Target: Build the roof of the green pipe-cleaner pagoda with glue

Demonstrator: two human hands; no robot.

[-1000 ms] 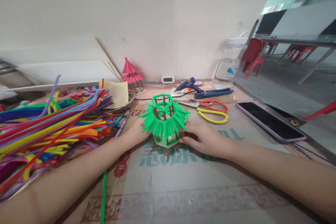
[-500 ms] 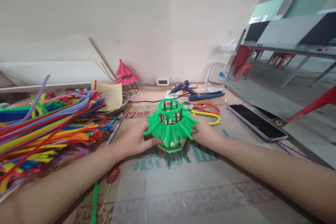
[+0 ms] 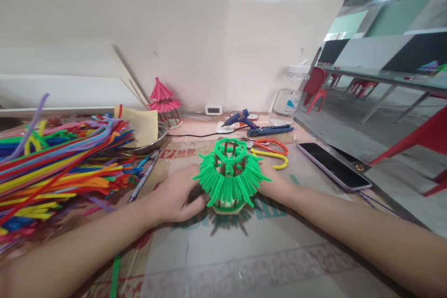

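Note:
A small green pavilion model [image 3: 232, 185] stands before me, with a ring of green pipe-cleaner fringe for its eaves, brown posts and a green hexagonal ring on top. My left hand [image 3: 179, 193] grips its left side, the thumb low by the base and the other fingers partly hidden behind the fringe. On the opposite side my right hand [image 3: 274, 181] holds the model too, its fingertips covered by the fringe. Beneath lies a cardboard sheet [image 3: 265, 256] with printed markings, on which the model's shadow falls.
Many coloured pipe cleaners [image 3: 70, 163] pile up at left by a metal bowl [image 3: 162, 135]. A pink pavilion model [image 3: 164, 102], small clock [image 3: 213, 110], glue gun [image 3: 239, 118], blue pliers [image 3: 270, 129], scissors [image 3: 272, 146], bottle [image 3: 288, 95] and phone [image 3: 333, 166] lie beyond and right.
The green pavilion model has come slightly nearer and turned a little in my hands, so more of its open top shows. Both hands have moved with it. The view has shifted slightly.

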